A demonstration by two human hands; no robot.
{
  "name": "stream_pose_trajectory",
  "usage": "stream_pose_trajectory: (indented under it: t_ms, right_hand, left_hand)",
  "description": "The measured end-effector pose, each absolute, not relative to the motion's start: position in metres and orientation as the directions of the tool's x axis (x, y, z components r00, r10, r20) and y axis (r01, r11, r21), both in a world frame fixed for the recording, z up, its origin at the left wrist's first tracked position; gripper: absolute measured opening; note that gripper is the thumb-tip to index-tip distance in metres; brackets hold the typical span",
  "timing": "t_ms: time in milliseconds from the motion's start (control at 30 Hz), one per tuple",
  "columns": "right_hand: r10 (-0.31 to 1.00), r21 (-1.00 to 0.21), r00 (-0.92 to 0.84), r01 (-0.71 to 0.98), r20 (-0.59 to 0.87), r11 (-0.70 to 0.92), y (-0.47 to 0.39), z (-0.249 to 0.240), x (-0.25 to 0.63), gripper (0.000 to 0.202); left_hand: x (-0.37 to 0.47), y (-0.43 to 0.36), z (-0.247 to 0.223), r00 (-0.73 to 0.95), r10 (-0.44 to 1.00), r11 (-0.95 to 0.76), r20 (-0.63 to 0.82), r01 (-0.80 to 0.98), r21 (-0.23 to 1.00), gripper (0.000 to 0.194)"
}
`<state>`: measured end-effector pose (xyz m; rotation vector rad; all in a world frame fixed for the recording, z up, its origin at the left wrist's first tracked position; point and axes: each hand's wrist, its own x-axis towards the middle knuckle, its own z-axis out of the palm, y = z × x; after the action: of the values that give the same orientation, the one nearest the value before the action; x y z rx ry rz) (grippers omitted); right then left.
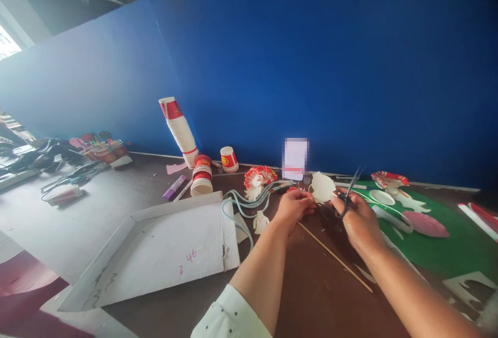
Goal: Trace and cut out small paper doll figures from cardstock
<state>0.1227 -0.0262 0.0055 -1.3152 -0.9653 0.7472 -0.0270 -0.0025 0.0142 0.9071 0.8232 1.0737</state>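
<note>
While right hand [358,219] grips scissors [346,200], left hand [292,208] pinches white cutout [322,187] between hands.

Scissors [346,202]: one pair
Hand-held white piece [322,187]: one
Tan stick [336,258]: one
Open box [163,250]: one
Lone cup [229,160]: one
Ruffled red pieces [261,173]: two clearly

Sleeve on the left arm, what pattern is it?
Sleeve: pale with dark dots, head view.

Rounded white paper [323,187] beside dark scissors [348,192]
</note>
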Motion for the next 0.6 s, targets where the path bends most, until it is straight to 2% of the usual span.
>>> stream_pose_trajectory:
  t_ms: [333, 600]
  right_hand:
    - [0.921, -0.989, 0.364, 0.096, 0.139, 0.111, -0.038, 0.018, 0.111, 0.032]
    - [0.923, -0.988, 0.358, 0.110, 0.142, 0.109, -0.038, 0.019, 0.111, 0.036]
  left_hand:
    - [-0.029, 0.003, 0.008, 0.209, 0.971, 0.202, -0.114, -0.467, 0.861, 0.023]
    - [-0.029, 0.003, 0.009, 0.206, 0.972, 0.202, -0.113, -0.481, 0.853, 0.024]
